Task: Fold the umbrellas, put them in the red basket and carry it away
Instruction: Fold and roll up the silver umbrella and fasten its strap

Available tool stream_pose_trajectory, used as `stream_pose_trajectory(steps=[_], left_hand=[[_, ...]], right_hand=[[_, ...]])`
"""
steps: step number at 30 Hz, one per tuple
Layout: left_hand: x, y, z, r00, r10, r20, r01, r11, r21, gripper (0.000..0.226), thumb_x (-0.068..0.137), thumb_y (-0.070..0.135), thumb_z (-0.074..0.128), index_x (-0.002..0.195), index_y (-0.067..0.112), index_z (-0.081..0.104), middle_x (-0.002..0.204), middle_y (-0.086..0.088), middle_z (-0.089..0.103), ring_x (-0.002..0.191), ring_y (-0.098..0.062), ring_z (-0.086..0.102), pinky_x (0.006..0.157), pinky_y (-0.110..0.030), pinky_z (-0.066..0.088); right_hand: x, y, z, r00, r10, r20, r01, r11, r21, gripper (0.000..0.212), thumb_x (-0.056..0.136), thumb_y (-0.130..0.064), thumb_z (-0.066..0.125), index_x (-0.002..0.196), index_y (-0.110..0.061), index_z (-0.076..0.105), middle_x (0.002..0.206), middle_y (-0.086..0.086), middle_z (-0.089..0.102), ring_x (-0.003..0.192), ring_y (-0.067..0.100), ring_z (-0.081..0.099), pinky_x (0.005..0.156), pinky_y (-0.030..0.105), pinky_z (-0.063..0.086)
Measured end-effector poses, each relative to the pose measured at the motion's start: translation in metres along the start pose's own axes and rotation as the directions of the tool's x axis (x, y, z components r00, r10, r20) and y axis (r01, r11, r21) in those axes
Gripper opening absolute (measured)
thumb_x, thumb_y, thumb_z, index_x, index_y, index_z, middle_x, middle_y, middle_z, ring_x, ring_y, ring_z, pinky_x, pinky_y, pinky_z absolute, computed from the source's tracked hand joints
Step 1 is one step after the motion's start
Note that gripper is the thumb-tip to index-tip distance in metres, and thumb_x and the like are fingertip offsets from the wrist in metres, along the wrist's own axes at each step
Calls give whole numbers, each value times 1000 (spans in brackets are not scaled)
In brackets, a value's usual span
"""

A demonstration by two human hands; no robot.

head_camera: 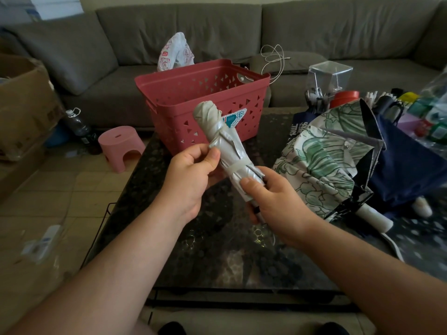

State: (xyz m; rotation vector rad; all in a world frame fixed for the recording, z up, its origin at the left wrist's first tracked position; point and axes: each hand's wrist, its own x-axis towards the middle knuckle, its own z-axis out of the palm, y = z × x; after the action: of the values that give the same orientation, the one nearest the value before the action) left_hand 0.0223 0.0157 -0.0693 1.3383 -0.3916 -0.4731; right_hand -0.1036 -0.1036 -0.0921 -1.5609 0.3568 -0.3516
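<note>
Dark table (183,250) before grey sofa (314,25)

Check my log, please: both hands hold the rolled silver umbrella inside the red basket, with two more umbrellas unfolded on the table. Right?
Not quite: in the head view both hands hold the silver umbrella in front of the red basket, not inside it. The rest stands.

Seen from above, over a dark bench (193,250): folded silver umbrella (227,146), wrapped tight, tilted up toward a red basket (200,105) standing behind it. Left hand (191,170) pinching the umbrella's fabric at mid-length; right hand (273,201) gripping its lower end near the handle. On the right, lying unfolded, a green-and-white leaf-print umbrella (321,165) beside a navy umbrella (406,170). Grey sofa (314,32) behind; pink stool (121,146) on the floor at left.
</note>
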Motion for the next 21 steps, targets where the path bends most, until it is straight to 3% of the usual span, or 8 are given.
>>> stream_pose_trajectory(steps=[6,8,11,13,15,18,21], left_hand=[[-2,0,0,998,-59,5,59,984,-168,14,104,18,63,116,13,62,116,-9,76,109,-31,75,90,-46,63],[1,0,-2,995,-95,25,98,974,-204,27,100,24,67,124,16,60,122,-10,75,115,-35,73,96,-51,61],[-1,0,-3,971,-132,200,164,975,-152,52,94,42,63,139,15,60,130,-13,72,118,-32,71,100,-49,57],[-4,2,-2,959,-115,260,163,972,-171,52,94,43,61,136,12,64,123,-12,74,109,-27,72,92,-43,60],[-5,3,0,974,-58,221,97,980,-172,44,92,39,63,126,12,69,112,-8,77,101,-23,74,85,-38,60],[-6,2,3,988,25,153,-12,996,-89,39,92,37,64,122,13,70,116,-5,78,112,-23,73,102,-43,56],[-6,-2,4,990,48,135,-45,999,-23,28,105,32,57,124,16,70,123,-4,77,122,-23,69,114,-48,48]], right_hand=[[-1,-4,-1,992,126,19,-128,970,207,28,108,-33,48,96,-9,57,67,16,51,43,25,46,45,30,35],[-1,-6,-2,981,162,102,-185,940,285,36,106,-42,47,101,-7,56,68,17,52,40,24,44,43,27,35],[-3,-8,-4,948,175,267,-264,900,347,52,93,-57,51,110,-9,57,69,16,54,36,21,44,40,24,38],[-5,-8,-4,915,185,359,-313,886,341,54,91,-59,51,115,-11,58,72,16,57,38,20,48,41,24,41],[-5,-9,-3,898,209,388,-343,884,317,54,91,-57,53,119,-11,60,80,18,63,46,24,54,46,28,47],[-3,-12,-5,923,230,308,-322,900,292,41,96,-45,58,123,-14,63,95,20,65,61,29,60,54,33,54],[-2,-11,-6,946,193,261,-264,925,272,25,107,-34,51,126,-22,62,92,18,62,62,29,58,53,33,53]])
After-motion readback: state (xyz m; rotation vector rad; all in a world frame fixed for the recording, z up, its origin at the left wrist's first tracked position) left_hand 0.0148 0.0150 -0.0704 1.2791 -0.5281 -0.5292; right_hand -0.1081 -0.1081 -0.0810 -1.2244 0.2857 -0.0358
